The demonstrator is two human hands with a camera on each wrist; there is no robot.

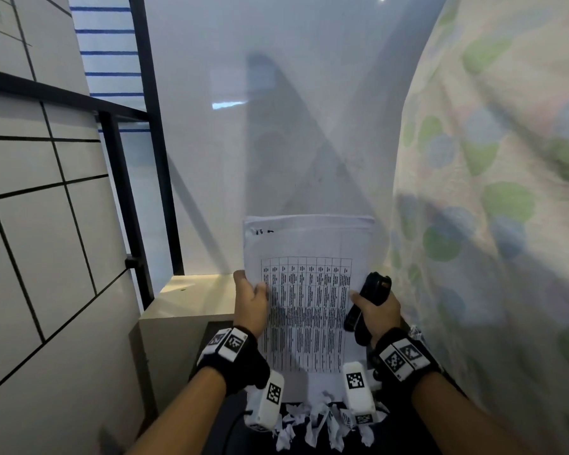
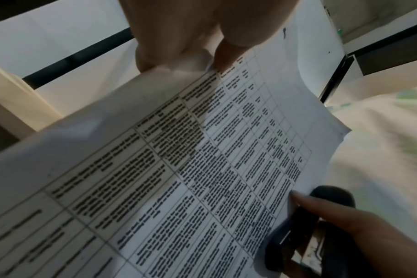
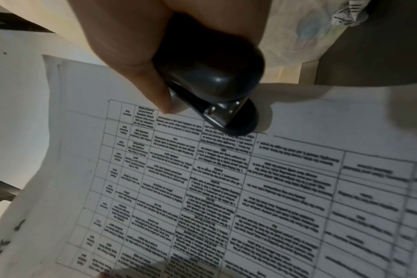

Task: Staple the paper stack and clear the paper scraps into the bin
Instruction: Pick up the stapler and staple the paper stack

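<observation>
I hold a stack of printed sheets [image 1: 306,290] with a table of text upright in front of me. My left hand [image 1: 252,292] pinches its left edge, thumb on the front page. My right hand [image 1: 372,303] grips a black stapler [image 1: 373,287] at the stack's right edge, its thumb touching the page. In the right wrist view the stapler [image 3: 214,79] has its metal nose at the paper's [image 3: 226,188] edge. The left wrist view shows the stack [image 2: 202,169] with the stapler [image 2: 326,199] at its far side. Several crumpled paper scraps [image 1: 309,418] lie on the dark surface below my wrists.
A beige box [image 1: 184,303] stands just left of the dark surface [image 1: 211,336]. A black metal frame [image 1: 158,142] and a tiled wall [image 1: 30,208] are at the left. A dotted cloth [image 1: 490,208] hangs close on the right. A white panel [image 1: 276,110] stands behind.
</observation>
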